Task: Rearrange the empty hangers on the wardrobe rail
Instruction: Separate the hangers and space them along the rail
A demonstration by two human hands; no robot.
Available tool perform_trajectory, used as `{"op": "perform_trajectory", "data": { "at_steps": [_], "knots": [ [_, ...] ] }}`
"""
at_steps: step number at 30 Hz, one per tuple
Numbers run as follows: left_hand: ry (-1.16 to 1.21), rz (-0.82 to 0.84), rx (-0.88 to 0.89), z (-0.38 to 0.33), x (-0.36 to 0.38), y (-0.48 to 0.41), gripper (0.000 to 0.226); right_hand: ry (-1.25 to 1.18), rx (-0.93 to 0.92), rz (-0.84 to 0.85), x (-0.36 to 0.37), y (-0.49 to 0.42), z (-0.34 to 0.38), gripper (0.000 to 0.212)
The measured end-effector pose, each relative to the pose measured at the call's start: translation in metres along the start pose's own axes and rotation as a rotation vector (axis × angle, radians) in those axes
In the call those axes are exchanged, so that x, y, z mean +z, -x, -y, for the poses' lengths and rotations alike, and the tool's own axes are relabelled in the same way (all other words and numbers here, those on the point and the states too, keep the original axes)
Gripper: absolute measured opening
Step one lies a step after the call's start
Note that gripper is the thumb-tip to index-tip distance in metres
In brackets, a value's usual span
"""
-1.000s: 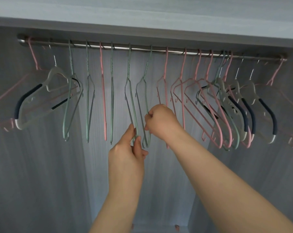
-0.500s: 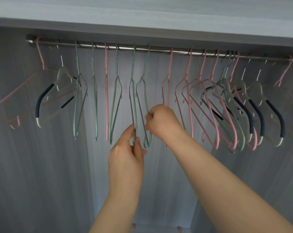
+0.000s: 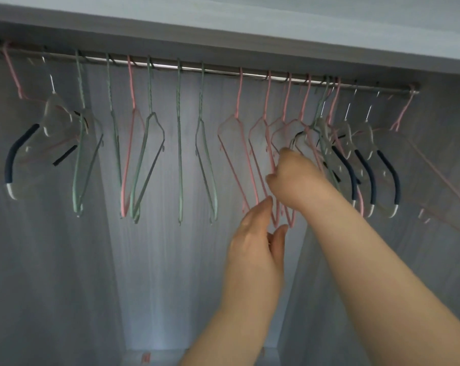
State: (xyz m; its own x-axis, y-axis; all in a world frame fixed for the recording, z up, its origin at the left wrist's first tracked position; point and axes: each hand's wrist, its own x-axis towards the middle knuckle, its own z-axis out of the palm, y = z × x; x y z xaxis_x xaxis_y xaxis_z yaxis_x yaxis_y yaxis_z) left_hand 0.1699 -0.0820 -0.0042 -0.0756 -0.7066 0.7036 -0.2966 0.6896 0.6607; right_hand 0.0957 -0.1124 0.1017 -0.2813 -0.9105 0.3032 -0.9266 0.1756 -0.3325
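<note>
Two bare forearms, no sleeves, left hand [image 3: 252,249], right hand [image 3: 293,180], no rings or watch visible

this is the inside of a home wardrobe: pale grey wood-grain panel walls [image 3: 51,260], a shelf board [image 3: 250,27] across the top of the frame, and a metal rail [image 3: 223,72] beneath it carrying thin pink and green wire hangers [image 3: 180,143] and clear plastic ones.

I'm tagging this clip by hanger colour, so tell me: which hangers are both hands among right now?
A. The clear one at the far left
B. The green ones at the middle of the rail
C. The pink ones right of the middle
C: the right hand and the left hand are both at the pink hangers, with the green hangers hanging untouched to their left.
</note>
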Motion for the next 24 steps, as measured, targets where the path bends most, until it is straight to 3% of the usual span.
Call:
{"op": "perform_trajectory", "data": {
  "at_steps": [4,7,14,20,24],
  "knots": [
    [-0.017,0.069,-0.098,0.005,0.003,-0.007,0.038,-0.175,0.025,0.064,0.009,-0.009,-0.004,0.011],
    [-0.025,0.103,-0.140,0.010,0.003,-0.008,0.034,-0.367,0.039,0.075,0.019,-0.011,-0.004,0.029],
    [-0.038,0.027,-0.125,0.016,-0.002,-0.011,0.028,-0.662,0.045,0.141,0.023,-0.009,0.003,0.045],
    [-0.040,0.000,-0.107,0.021,-0.002,-0.011,0.028,-0.471,-0.053,0.032,0.026,-0.007,0.003,0.030],
    [-0.066,-0.058,-0.001,0.014,-0.006,-0.006,0.027,-0.403,-0.082,0.020,0.023,-0.005,-0.003,0.034]
  ]
}}
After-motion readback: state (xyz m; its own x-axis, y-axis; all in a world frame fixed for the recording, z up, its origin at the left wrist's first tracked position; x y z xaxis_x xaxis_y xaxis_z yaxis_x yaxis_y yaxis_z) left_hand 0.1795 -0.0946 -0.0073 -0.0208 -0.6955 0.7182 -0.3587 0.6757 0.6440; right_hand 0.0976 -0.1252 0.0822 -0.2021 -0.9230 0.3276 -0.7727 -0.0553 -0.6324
